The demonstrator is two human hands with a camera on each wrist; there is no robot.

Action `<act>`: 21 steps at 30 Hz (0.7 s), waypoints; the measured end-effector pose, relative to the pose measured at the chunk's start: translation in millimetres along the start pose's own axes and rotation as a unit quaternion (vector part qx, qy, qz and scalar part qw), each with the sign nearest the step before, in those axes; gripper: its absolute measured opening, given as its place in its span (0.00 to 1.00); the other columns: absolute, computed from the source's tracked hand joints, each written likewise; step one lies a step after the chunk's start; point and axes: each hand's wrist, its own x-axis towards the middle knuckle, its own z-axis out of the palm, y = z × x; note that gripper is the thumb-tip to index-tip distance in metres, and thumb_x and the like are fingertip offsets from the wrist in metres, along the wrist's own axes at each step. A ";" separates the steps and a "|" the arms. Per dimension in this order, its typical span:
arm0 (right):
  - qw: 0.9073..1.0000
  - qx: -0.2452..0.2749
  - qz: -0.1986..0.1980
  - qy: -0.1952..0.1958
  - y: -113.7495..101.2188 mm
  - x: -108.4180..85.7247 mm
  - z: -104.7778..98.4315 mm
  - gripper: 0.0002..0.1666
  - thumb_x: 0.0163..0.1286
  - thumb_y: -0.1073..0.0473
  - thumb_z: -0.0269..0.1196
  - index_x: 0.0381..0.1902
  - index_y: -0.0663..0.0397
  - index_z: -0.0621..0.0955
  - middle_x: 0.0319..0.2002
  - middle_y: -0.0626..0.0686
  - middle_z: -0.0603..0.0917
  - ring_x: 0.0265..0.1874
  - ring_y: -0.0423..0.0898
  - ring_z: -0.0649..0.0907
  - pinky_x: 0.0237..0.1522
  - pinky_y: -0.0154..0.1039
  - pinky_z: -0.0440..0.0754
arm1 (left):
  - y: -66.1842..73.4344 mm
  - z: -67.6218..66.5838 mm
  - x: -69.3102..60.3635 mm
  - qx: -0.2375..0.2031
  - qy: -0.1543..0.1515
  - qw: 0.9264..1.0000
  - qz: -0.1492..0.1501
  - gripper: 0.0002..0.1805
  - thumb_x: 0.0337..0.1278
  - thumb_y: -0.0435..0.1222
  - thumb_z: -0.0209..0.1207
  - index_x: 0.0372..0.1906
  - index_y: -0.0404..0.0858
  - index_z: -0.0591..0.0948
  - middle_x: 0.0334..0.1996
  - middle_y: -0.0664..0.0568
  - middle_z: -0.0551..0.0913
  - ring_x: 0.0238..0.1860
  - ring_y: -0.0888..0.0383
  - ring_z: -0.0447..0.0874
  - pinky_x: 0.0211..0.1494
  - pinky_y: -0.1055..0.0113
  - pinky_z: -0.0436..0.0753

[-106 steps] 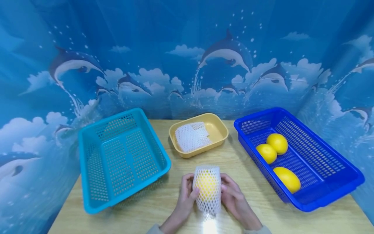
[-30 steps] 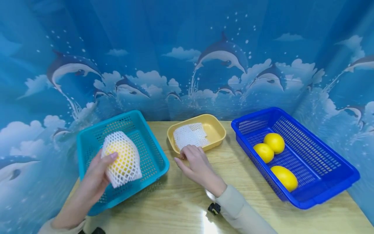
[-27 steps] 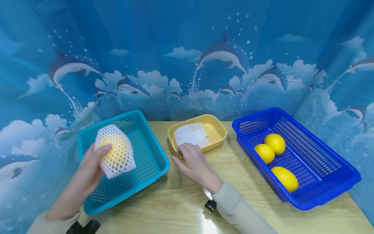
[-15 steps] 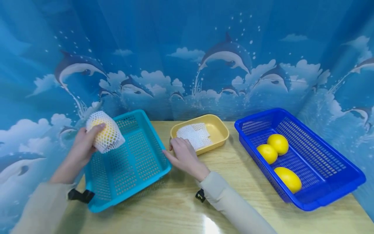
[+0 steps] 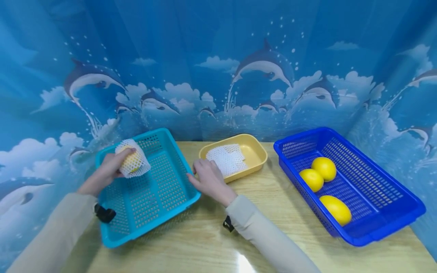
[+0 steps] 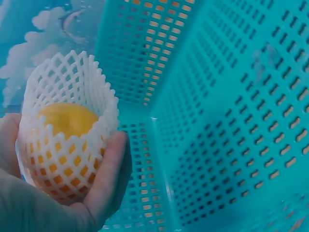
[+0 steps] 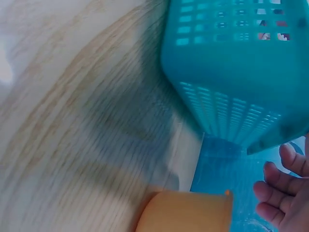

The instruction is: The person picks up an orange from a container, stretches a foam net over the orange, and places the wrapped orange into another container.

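Backdrop [image 5: 218, 57]: blue, dolphins and clouds, wraps round behind the desk. Desk [image 5: 191, 239]: pale wood grain, glare spot at the near edge. Blue basket [image 5: 375, 237] on the right, perforated, set at an angle, loose yellow fruits inside. Teal basket [image 5: 157, 193] on the left, also perforated and angled. Two pale sleeves [image 5: 58, 227] reach in from the near side, black wrist units [image 5: 104, 213] at the cuffs. Tray [image 5: 255, 153], yellow, between the baskets toward the back. Right hand [image 5: 212, 181] is by the teal basket's right rim, near the tray's left end; fingers [image 7: 277, 181] loosely bent, holding nothing; can't tell if they touch the rim. Left hand [image 5: 108, 171] is over the teal basket's left side, fingers wrapped round the netted fruit [image 5: 132, 162]. Left wrist view: net [image 6: 104, 108] open at the top, bare yellow showing inside. Flat white nets [image 5: 225, 158] fill the tray's left part. Loose fruits [image 5: 323, 169]: three, two together, third nearer the person.
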 end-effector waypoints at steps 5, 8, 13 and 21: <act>0.998 -0.051 0.010 -0.040 -2.1 -1.6 0.1 0.19 0.76 0.42 0.52 0.29 0.46 0.74 0.28 0.45 0.73 0.28 0.43 0.70 0.34 0.37 0.67 | -9.5 4.0 7.4 0.027 -0.021 0.999 -0.016 0.31 0.63 0.60 0.56 0.51 0.36 0.70 0.26 0.59 0.79 0.25 0.63 0.81 0.28 0.64 0.83; 0.995 -0.079 0.012 -0.052 -2.2 -1.8 0.3 0.21 0.77 0.41 0.48 0.31 0.46 0.75 0.30 0.47 0.75 0.30 0.44 0.71 0.35 0.39 0.68 | -13.2 5.9 10.6 0.042 -0.023 0.999 -0.021 0.33 0.62 0.60 0.56 0.53 0.34 0.71 0.27 0.58 0.80 0.26 0.63 0.82 0.29 0.63 0.84; 0.991 -0.113 0.014 -0.066 -2.1 -0.3 -0.8 0.23 0.78 0.39 0.44 0.35 0.46 0.77 0.36 0.49 0.78 0.33 0.45 0.72 0.37 0.40 0.69 | -17.5 8.2 15.8 0.099 -0.022 0.993 -0.055 0.59 0.63 0.62 0.53 0.72 0.19 0.40 0.36 0.45 0.77 0.26 0.59 0.83 0.37 0.56 0.87; 0.990 -0.123 0.009 -0.072 -3.0 -0.9 -2.5 0.24 0.78 0.39 0.43 0.37 0.46 0.78 0.38 0.50 0.79 0.33 0.45 0.72 0.36 0.39 0.68 | -27.1 4.2 26.1 0.143 -0.025 0.982 -0.119 0.66 0.65 0.62 0.46 0.57 0.26 0.06 0.58 0.17 0.56 0.26 0.54 0.81 0.40 0.55 0.87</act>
